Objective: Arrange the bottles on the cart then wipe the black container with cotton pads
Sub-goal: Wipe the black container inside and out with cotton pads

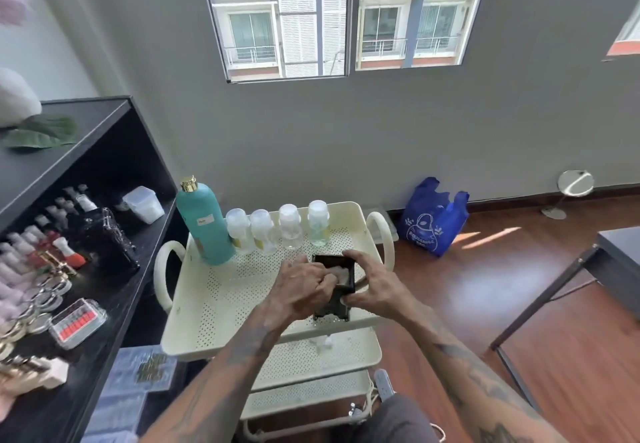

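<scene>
A cream perforated cart (pixel 221 304) stands in front of me. Along the back of its top tray stand a tall teal bottle (pixel 204 224) with a gold cap and several small clear bottles (pixel 290 226) in a row. The black container (pixel 334 309) is tilted over the tray's front right. My right hand (pixel 375 286) grips it by its right side. My left hand (pixel 304 290) presses a white cotton pad (pixel 341 274) inside its opening.
A black shelf unit (pixel 114 290) on the left is crowded with cosmetics, jars and small cases. A blue reusable bag (pixel 433 217) and a round mirror (pixel 573 188) stand by the wall. A dark table (pixel 616 252) is at right, on a wooden floor.
</scene>
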{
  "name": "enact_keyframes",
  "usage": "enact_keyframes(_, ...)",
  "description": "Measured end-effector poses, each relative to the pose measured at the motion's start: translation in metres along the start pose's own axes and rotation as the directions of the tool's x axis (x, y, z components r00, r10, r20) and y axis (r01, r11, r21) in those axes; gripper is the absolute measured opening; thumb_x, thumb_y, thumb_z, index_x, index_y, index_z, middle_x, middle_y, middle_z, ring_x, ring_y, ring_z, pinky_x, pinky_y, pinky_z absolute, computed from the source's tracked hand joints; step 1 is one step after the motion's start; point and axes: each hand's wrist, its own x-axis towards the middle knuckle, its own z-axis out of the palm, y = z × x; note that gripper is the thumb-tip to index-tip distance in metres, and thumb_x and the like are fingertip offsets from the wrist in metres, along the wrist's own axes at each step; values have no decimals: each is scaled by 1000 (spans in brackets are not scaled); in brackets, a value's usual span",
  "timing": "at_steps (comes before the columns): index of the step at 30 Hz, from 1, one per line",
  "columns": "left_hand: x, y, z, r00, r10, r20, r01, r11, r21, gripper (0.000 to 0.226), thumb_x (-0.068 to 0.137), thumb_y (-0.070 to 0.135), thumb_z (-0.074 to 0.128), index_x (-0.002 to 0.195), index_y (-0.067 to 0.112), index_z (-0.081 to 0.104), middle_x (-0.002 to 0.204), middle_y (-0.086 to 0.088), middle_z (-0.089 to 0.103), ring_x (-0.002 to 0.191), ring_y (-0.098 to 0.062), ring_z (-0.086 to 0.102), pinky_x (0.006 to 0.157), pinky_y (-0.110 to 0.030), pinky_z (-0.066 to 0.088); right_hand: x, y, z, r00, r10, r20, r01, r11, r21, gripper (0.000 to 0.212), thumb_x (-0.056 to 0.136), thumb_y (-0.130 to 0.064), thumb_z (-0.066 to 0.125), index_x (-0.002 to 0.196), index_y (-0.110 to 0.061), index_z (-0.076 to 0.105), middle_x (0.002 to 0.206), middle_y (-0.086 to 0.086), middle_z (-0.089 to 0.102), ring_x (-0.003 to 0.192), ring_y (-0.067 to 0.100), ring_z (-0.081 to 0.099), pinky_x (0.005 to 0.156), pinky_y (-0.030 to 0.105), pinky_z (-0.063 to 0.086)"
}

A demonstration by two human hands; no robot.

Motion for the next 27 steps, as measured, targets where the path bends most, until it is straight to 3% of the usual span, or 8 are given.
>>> enact_keyframes(4, 0, 13, -4, 991, -2, 137, -9, 997, 81, 43, 86, 37, 12, 68, 27, 50, 103, 5, 60, 90, -18, 39, 75, -39, 20, 0, 3, -1, 1000, -2, 3, 2, 1000, 5, 88, 67, -17, 79, 144, -30, 37, 130, -10, 50, 82, 7, 68, 65, 4, 45)
enact_keyframes(6, 1, 14, -3, 987, -6, 160, -6, 997, 77, 44, 86, 36, 11, 71, 25, 51, 99, 4, 56, 90, -19, 38, 75, -39, 20, 0, 3, -1, 1000, -5, 12, 5, 1000, 5, 89, 67, -18, 79, 144, -31, 36, 130, -11, 50, 83, 6, 68, 68, 7, 47)
enact_keyframes(9, 1, 9, -1, 989, -12, 146, 9, 1000, 20, 51, 87, 35, 10, 75, 17, 56, 99, 4, 57, 92, -21, 42, 74, -38, 21, 1, 3, -1, 1000, -9, 21, 8, 1000, 17, 89, 67, -16, 79, 144, -31, 36, 131, -11, 50, 82, 5, 68, 66, 9, 49)
enact_keyframes(12, -2, 6, 3, 993, 3, 120, 0, 1000, -23, 41, 89, 35, 11, 68, 23, 44, 102, 6, 59, 86, -19, 41, 74, -37, 24, 1, 2, -1, 1000, -2, 28, 2, 1000, 27, 89, 68, -13, 79, 145, -30, 36, 128, -11, 50, 81, 3, 67, 63, 7, 48)
enact_keyframes(16, -5, 3, 9, 995, 19, 100, -14, 999, -48, 30, 94, 38, 16, 79, 25, 39, 94, 0, 60, 76, -14, 36, 76, -38, 27, 1, 3, -4, 999, 6, 53, -8, 999, 41, 88, 70, -9, 78, 145, -30, 36, 127, -9, 50, 79, 5, 69, 60, 9, 48)
enact_keyframes(20, -4, 6, 11, 996, 26, 89, -26, 1000, 8, 39, 101, 41, 21, 92, 20, 52, 99, 1, 58, 88, -19, 45, 86, -43, 37, 3, 4, -6, 999, 0, 53, -3, 999, 46, 89, 68, -6, 77, 144, -28, 37, 132, -3, 51, 75, 10, 70, 60, 13, 50)
enact_keyframes(24, -14, -5, 13, 975, 157, -158, -166, 985, -44, 32, 100, 43, 44, 111, 22, 66, 114, 6, 66, 95, -15, 60, 87, -37, 49, 4, 2, -7, 998, -4, 61, 1, 999, 42, 90, 69, -5, 77, 145, -28, 37, 135, -4, 49, 77, 12, 70, 60, 12, 48)
enact_keyframes(27, -22, -14, 14, 906, 191, -377, -233, 970, -70, 23, 93, 36, 61, 108, 22, 72, 117, 9, 68, 95, -10, 66, 80, -32, 56, 3, 2, -6, 998, 7, 63, -9, 1000, 30, 91, 69, -7, 78, 146, -30, 35, 136, -4, 49, 78, 11, 71, 61, 13, 49)
